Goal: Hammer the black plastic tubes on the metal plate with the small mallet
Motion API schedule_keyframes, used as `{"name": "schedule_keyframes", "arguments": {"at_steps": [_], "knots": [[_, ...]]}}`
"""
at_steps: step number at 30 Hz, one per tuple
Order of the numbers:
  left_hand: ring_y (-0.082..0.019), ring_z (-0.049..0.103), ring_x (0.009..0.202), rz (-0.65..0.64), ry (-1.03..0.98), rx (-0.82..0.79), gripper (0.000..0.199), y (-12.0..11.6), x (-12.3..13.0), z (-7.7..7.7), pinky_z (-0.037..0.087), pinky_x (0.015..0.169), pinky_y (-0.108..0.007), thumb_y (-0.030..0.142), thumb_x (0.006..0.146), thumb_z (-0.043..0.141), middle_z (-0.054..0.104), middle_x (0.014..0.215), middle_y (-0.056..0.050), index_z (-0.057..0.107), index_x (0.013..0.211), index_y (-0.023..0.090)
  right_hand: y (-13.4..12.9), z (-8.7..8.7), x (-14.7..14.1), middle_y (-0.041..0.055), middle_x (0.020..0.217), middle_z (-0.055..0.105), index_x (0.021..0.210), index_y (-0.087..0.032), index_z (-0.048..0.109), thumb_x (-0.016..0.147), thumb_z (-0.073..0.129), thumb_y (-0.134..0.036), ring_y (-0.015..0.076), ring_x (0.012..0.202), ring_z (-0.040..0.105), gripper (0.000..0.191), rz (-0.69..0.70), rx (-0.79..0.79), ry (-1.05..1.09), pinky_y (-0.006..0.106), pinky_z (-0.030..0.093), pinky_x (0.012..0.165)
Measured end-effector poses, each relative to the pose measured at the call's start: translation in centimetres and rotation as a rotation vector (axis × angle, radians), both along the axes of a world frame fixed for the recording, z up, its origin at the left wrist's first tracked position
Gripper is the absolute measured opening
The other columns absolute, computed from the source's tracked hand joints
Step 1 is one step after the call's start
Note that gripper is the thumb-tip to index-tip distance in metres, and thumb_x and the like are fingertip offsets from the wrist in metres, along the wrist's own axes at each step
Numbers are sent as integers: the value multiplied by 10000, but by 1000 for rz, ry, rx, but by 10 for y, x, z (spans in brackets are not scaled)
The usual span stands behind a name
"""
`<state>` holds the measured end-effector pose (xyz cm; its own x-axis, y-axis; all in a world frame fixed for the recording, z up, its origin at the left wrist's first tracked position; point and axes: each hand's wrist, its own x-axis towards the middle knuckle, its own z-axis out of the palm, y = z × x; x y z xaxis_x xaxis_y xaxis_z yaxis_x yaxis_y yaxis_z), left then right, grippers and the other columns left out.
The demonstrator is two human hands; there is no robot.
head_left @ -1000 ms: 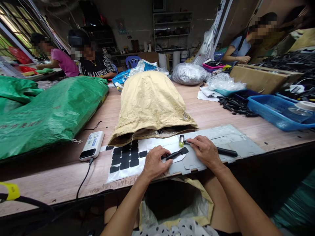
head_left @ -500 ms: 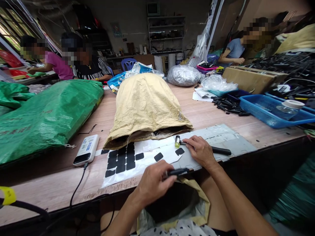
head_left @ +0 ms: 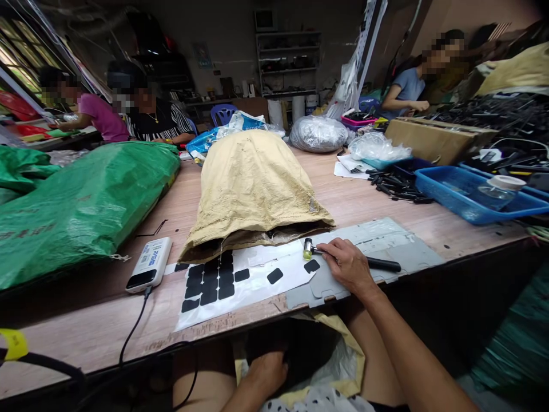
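Observation:
My right hand (head_left: 348, 264) is wrapped round the shaft of a small hammer (head_left: 307, 249) with a metal and yellowish head and a black grip. The hammer lies low over a grey board (head_left: 398, 243) at the table's front edge. My left hand (head_left: 268, 371) reaches down into the open mouth of a yellowish sack (head_left: 355, 350) on my lap. Its fingers are lost in the dark there, so I cannot see what they hold. Left of the hammer, a white sheet (head_left: 257, 294) carries several black rounded square pads (head_left: 209, 290); a single pad (head_left: 311, 266) sits beside the hammer head.
A full beige sack (head_left: 253, 183) lies with its mouth toward me. Left are a green sack (head_left: 94, 200) and a white power bank (head_left: 149, 263) with a cable. Right are a blue tray (head_left: 467, 197) and black parts (head_left: 401, 186). Several people sit at work farther back.
My left hand has dropped from above the table edge into the lap sack. The black pen-like piece it held is out of sight. My right hand stays on the hammer.

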<state>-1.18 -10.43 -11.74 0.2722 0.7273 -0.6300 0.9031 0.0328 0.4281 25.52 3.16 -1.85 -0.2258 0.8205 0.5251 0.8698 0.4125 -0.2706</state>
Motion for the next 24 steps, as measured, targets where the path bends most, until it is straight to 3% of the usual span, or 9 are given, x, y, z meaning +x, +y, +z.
{"name": "schedule_keyframes", "arguments": {"at_steps": [2,6,9,11,13,15,17,20,24], "knots": [[-337,620,1238,-97,10,5,507,1,3,19,487,1029,-436,293,830,602,679,1312,-135,647,1329,215,0,0,0,43,937,650,1161,-266,714,945,549,-206,210,901,555,278,1,4,-6,331,428,818],[-272,722,899,-389,-193,-42,335,18,7,94,544,774,-324,400,778,698,781,954,-51,780,1080,281,1,-2,0,46,938,647,1161,-262,714,947,552,-206,213,902,552,275,0,14,-15,334,425,823],[-158,662,697,-437,-479,-72,334,52,9,147,468,616,-218,460,850,668,752,827,-5,760,1102,261,1,-2,0,47,939,645,1169,-258,711,950,546,-200,215,902,548,280,0,10,-17,338,422,828],[-135,637,682,-378,-587,19,326,85,15,168,451,613,-203,450,926,589,731,797,2,744,1099,222,1,-2,0,46,940,645,1170,-261,710,949,549,-200,215,902,547,280,1,9,-17,339,421,829],[-143,634,713,-248,-533,317,299,122,26,177,455,651,-219,413,947,567,726,802,-3,740,1074,204,0,-2,0,44,943,646,1167,-264,710,946,558,-204,215,905,546,275,-1,6,-15,338,421,828],[-167,658,819,-114,-357,635,281,158,43,175,474,730,-245,371,961,550,744,914,-21,724,1121,219,0,-1,0,42,939,647,1168,-264,711,946,562,-204,212,902,547,274,0,4,-12,336,422,826],[-192,666,974,-58,-171,795,282,187,60,170,486,816,-265,337,976,525,739,1069,-40,699,1179,247,0,0,0,43,935,649,1171,-262,711,946,560,-199,209,894,547,278,6,2,-11,334,424,827],[-233,662,1059,-49,-26,826,259,210,79,163,494,861,-310,317,977,514,720,1143,-74,719,1122,250,0,1,1,47,943,651,1181,-262,709,947,559,-201,209,907,551,284,16,-2,-7,332,429,837],[-285,686,1017,-5,95,800,239,218,92,160,507,833,-359,329,931,592,737,1078,-115,723,1101,224,1,1,1,51,951,654,1181,-263,711,943,564,-206,210,918,560,285,14,-5,-2,328,436,835]]}}
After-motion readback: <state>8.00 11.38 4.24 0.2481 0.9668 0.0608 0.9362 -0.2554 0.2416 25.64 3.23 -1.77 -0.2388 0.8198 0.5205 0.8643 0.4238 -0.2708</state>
